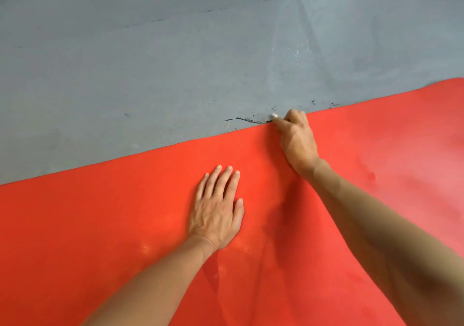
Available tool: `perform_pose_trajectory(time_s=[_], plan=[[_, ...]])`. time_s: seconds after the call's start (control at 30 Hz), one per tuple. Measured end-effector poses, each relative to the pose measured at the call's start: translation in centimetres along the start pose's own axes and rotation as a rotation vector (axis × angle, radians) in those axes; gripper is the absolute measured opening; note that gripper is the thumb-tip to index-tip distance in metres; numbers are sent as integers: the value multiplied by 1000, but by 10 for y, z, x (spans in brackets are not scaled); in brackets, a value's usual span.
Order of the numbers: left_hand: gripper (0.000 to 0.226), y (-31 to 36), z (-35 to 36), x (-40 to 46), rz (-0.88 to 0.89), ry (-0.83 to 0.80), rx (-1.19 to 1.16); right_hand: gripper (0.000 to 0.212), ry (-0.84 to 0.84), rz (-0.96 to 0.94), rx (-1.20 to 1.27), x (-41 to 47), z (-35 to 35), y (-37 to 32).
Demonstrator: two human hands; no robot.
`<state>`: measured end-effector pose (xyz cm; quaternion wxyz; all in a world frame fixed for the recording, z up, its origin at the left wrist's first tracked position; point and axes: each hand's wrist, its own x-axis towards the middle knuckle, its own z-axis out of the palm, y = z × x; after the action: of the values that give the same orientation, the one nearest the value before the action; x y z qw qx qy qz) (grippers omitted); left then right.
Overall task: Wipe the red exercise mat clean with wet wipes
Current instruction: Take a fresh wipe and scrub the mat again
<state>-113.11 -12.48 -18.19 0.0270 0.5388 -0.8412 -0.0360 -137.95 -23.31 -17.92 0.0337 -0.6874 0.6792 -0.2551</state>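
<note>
Grey floor (150, 62) w/ black scuffs & cracks near the mat's far edge. Red mat (100, 225) lies flat on it, filling the near half of view. Left hand (216, 210) flat on the mat, fingers spread wide, palm down. Right hand (296, 140) at the far edge, fingers curled tight on a white wipe (274, 115), only a bit showing.

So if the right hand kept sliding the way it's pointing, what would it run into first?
Probably just the grey floor: the right hand, closed on a white wipe, sits at the red mat's far edge, right by dark scuff marks. Beyond that, nothing shows.
</note>
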Motion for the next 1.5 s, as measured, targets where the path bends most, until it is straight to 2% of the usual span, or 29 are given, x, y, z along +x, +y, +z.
perform_pose_trajectory(time_s=[0.13, 0.23, 0.27, 0.33, 0.4, 0.43, 0.6, 0.7, 0.77, 0.83, 0.9, 0.97, 1.03, 1.13, 1.2, 1.27, 1.33, 1.37, 1.5], plan=[[68, 0, 0, -1, 2, -7, -2, 26, 105, 348, -99, 6, -33, 68], [70, 0, 0, -2, 10, -21, 19, 23, 132, 442, -30, 7, -20, 49], [69, -1, 0, -3, 15, -22, 24, 20, 104, 401, 27, 1, -14, 31], [68, -1, 1, -3, 28, -19, 34, 18, -27, 150, 90, -19, -5, -1], [66, -1, 1, -2, 44, -30, 41, 18, -72, -85, 54, -32, -11, 1], [65, 0, 2, -3, 49, -34, 49, 19, -64, -98, 42, -30, -20, 17], [57, 8, -1, -1, 77, -59, 95, 27, 58, 287, -45, -13, -72, 122], [53, 52, -6, 14, 99, -49, 70, 30, 100, 416, -27, -11, -61, 118], [56, 98, -5, 30, 96, -32, 55, 27, 82, 300, 51, -22, -46, 81], [61, 133, 1, 46, 68, -41, -1, 19, -23, 59, 114, -39, -38, 57], [65, 149, 9, 51, 63, -68, 11, 17, -86, -94, 98, -38, -47, 71], [66, 152, 15, 51, 55, -80, 46, 24, -41, -8, 55, -22, -62, 110], [66, 152, 15, 50, 54, -85, 39, 26, 26, 203, -4, -4, -75, 148], [66, 150, 13, 52, 52, -107, 35, 30, 91, 372, -11, -2, -69, 136], [66, 151, 12, 52, 44, -122, 43, 28, 71, 250, 46, -22, -60, 98], [65, 152, 10, 52, 44, -143, 48, 35, -84, -9, 104, -55, -59, 73], [66, 152, 9, 55, 45, -138, 40, 41, -134, -155, 77, -59, -69, 90], [66, 152, 9, 55, 44, -141, 39, 41, -100, -100, 66, -53, -75, 109], [67, 152, 8, 55, 54, -137, 47, 41, 93, 395, -11, -36, -92, 170]])
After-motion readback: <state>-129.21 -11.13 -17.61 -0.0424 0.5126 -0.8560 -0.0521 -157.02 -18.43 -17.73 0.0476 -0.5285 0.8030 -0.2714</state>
